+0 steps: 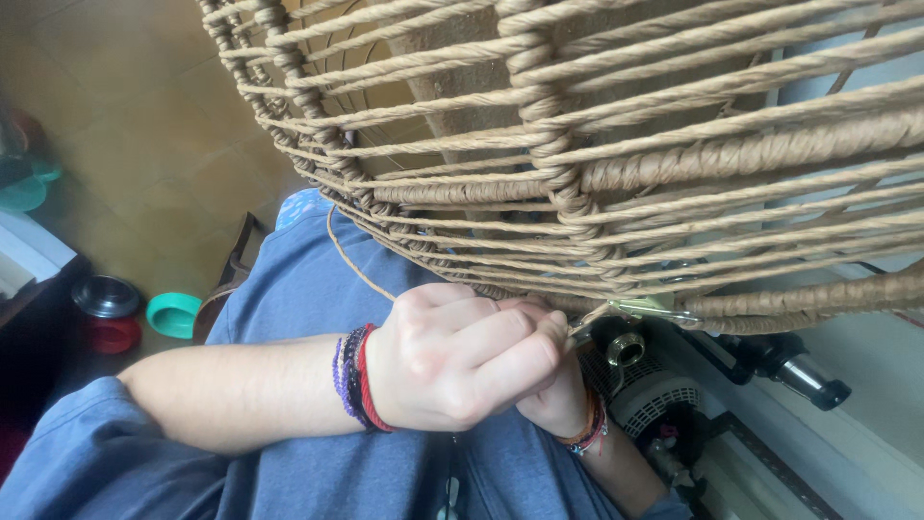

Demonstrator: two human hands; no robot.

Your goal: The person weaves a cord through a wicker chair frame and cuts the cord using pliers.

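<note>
The woven frame (pixel 597 144) fills the upper part of the view, a rounded basket-like piece made of twisted tan paper cord wrapped over thick ribs and run in close horizontal rows. It rests against the person's lap, its lower edge just above both hands.

Most of the frame in view already carries weaving: rows of cord cross the uprights in tidy bands, and the thick rim pieces are fully wrapped. By the look of it the work now sits at the lower edge, where the rows end and one loose cord (pixel 351 255) hangs off the frame in a slack curve down to the hands. How much of the far side is unfinished cannot be told from here.

The left hand (pixel 452 361), directly below the frame's lower edge, is closed in a fist-like grip, fingers pinched on the cord where it meets the frame. The right hand (pixel 558 400) lies behind and under the left, mostly hidden; its grip seems closed too, but on what cannot be told. A small pale metal clip (pixel 647 308) sits on the frame's lower rim just right of the fingertips.

Below the frame to the right stands a dark motor-like machine (pixel 654 395). Far left of the frame, on the tiled floor (pixel 144 144), are a teal lid (pixel 173 314) and a red jar with a dark lid (pixel 106 313).
</note>
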